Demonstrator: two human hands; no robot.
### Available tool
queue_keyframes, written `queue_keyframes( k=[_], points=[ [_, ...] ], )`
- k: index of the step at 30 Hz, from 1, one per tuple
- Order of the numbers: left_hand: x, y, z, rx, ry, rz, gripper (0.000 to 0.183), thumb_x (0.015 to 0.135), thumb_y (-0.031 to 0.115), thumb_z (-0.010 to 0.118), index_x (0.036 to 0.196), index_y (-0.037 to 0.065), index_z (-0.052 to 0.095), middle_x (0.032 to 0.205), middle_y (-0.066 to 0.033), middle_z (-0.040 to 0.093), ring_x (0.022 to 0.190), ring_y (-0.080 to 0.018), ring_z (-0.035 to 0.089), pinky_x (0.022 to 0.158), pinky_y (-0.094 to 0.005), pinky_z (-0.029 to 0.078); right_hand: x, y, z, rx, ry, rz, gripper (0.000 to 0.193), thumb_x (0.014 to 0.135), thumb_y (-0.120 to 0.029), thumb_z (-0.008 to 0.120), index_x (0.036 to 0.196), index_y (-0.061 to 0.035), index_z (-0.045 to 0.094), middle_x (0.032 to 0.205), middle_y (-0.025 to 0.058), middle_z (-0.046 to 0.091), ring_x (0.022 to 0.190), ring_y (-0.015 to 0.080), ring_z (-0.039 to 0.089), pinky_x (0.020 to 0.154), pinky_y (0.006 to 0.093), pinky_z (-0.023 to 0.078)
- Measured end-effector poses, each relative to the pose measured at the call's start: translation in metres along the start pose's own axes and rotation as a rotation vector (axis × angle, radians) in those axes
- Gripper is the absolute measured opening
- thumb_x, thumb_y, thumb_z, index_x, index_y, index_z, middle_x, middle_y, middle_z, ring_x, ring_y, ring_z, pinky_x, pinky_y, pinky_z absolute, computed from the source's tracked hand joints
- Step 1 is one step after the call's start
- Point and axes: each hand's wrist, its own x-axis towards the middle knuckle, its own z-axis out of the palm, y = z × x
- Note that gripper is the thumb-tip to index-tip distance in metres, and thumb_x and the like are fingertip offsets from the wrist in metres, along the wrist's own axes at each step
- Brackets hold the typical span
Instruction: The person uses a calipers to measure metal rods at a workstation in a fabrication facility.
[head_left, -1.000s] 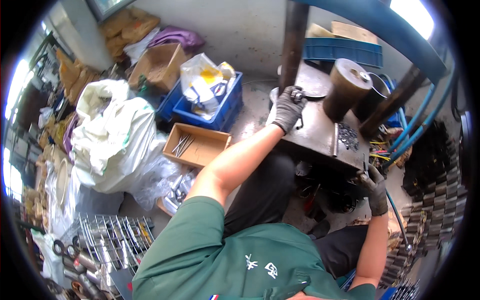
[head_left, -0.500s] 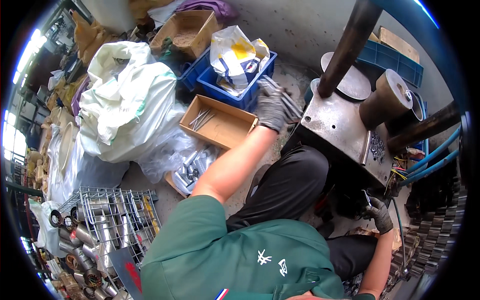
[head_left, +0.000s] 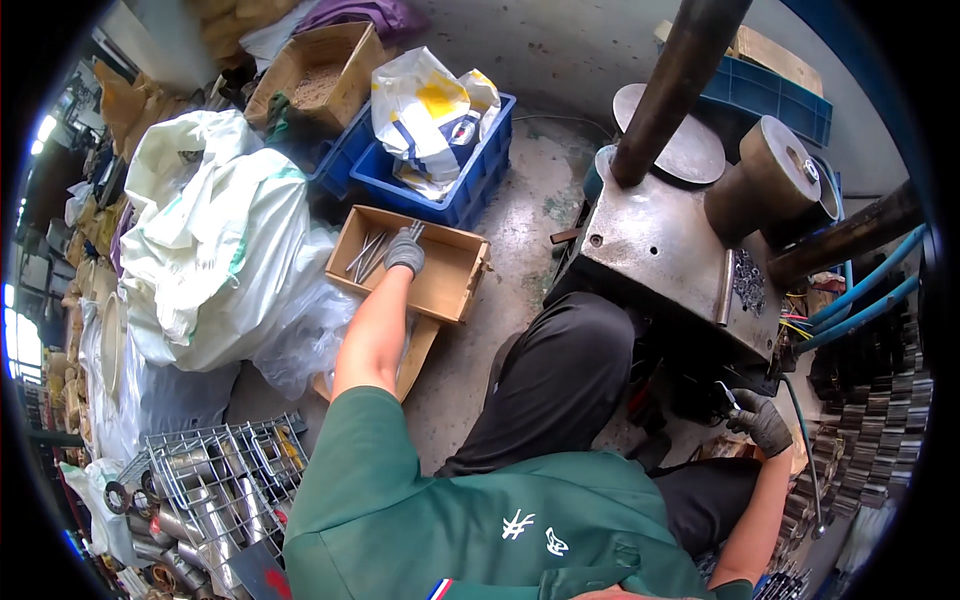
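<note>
Metal rods — in left hand, brown box beneath

White characters on green shirt

I sit in a workshop. Evidence: steel machine table, dark column, blue hoses, stacked metal parts.
</note>
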Motion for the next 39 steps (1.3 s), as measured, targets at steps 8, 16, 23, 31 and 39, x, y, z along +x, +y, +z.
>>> queue_keyframes(
  k=[8,16,23,31,39],
  points=[
    [-0.017,0.009,-0.014,0.121,0.024,0.117,0.041,0.094,0.03,0.066,0.128,0.008,0.06,0.125,-0.0234,0.069,0.117,-0.0402,0.066,0.099,-0.0476,0.052,-0.001,0.015,-0.007,-0.126,-0.08,-0.001,0.048,0.089,-0.018,0.078,0.131,0.001,0.063,0.097,0.0008,0.065,0.083,0.0109,0.06,0.077,0.0298,0.053],
    [0.014,-0.039,-0.004,0.32,-0.093,-0.002,0.044,0.093,0.018,0.059,0.135,0.007,0.059,0.133,-0.0268,0.065,0.122,-0.0415,0.065,0.103,-0.0515,0.052,0.009,0.009,0.003,-0.173,-0.054,-0.023,0.045,0.09,-0.014,0.074,0.131,0.0017,0.063,0.101,0.0026,0.069,0.085,0.0116,0.062,0.078,0.031,0.054],
    [0.045,-0.099,-0.008,0.826,-0.169,0.304,0.064,0.101,0.04,0.043,0.162,0.023,0.036,0.17,-0.0097,0.03,0.155,-0.0335,0.028,0.128,-0.0503,0.017,0.02,0.009,-0.014,-0.294,-0.105,-0.077,0.048,0.093,-0.018,0.074,0.137,-0.0016,0.061,0.104,0.0052,0.071,0.087,0.0127,0.066,0.078,0.0316,0.057],
    [0.066,-0.098,0.006,0.44,0.105,-0.043,0.05,0.092,0.017,0.065,0.14,0.006,0.059,0.142,-0.0204,0.062,0.13,-0.0367,0.061,0.104,-0.041,0.053,-0.013,0.001,-0.025,0.39,0.032,-0.339,0.063,0.088,-0.019,0.078,0.145,-0.0065,0.055,0.112,0.0085,0.07,0.097,0.0177,0.071,0.079,0.0294,0.059],
    [0.037,-0.082,-0.015,-0.172,0.199,0.134,0.05,0.093,0.017,0.073,0.137,-0.003,0.057,0.133,-0.0258,0.063,0.124,-0.0382,0.062,0.109,-0.0434,0.048,0.046,-0.021,-0.02,-0.04,0.693,-0.389,0.07,0.075,-0.012,0.071,0.143,-0.0028,0.058,0.113,0.0135,0.07,0.098,0.0239,0.068,0.093,0.0325,0.055]
  ],
)
